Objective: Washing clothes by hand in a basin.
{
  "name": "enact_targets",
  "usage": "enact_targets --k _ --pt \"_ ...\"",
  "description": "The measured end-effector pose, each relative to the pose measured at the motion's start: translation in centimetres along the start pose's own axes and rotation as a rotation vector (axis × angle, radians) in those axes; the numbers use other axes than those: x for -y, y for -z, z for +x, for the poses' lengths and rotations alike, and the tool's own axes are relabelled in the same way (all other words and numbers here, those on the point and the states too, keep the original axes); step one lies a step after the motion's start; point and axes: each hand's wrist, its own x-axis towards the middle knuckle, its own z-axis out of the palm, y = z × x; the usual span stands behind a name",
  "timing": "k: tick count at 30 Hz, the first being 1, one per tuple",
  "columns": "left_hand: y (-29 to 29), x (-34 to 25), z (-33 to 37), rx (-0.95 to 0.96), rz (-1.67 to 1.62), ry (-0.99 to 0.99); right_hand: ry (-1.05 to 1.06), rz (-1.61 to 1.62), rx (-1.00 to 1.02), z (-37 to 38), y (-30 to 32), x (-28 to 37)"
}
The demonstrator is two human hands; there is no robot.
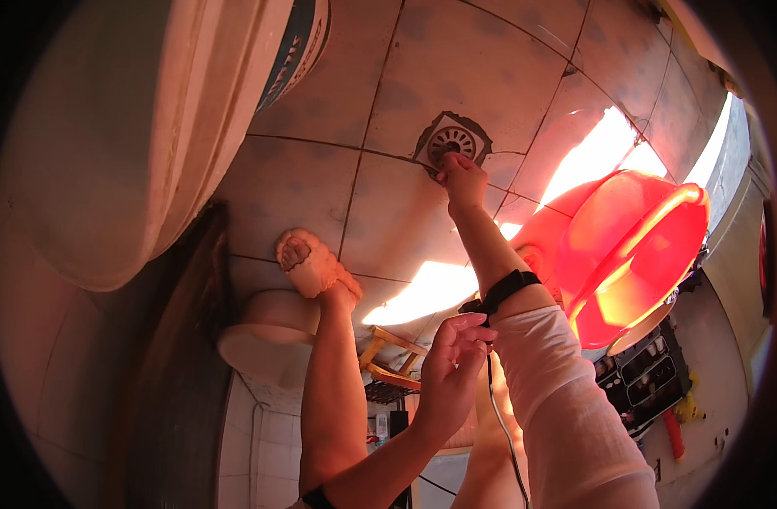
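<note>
A round, slotted floor drain cover (450,142) sits in a square, rough-edged opening in the tiled floor. Over its near side, my right hand (463,180) reaches down with the fingers drawn together at the dark centre. Whatever they may pinch there is hidden. A black strap (509,293) circles my right forearm above a pale sleeve, and a thin cable (502,416) hangs below it. My left hand (456,352) is raised beside that strap, its fingers loosely bent and slightly apart, with nothing visible in them.
A translucent red basin (634,246) leans at the right, near a black compartmented tray (651,373). Large pale tub-like thing (185,110) fills the left. A peach slipper (310,265) on my foot stands beside a whitish bucket (265,331); a wooden stool (392,355) is close by.
</note>
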Motion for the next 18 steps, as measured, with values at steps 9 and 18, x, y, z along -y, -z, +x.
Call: enact_targets --k 9,18 --pt "-0.2 0.2 -0.1 -0.03 -0.022 0.008 0.208 -1.131 0.738 -4.3 7.1 -1.2" --pt "-0.1 0.3 -0.1 -0.042 -0.005 0.03 0.958 -1.385 0.028 -1.6 5.8 2.5"
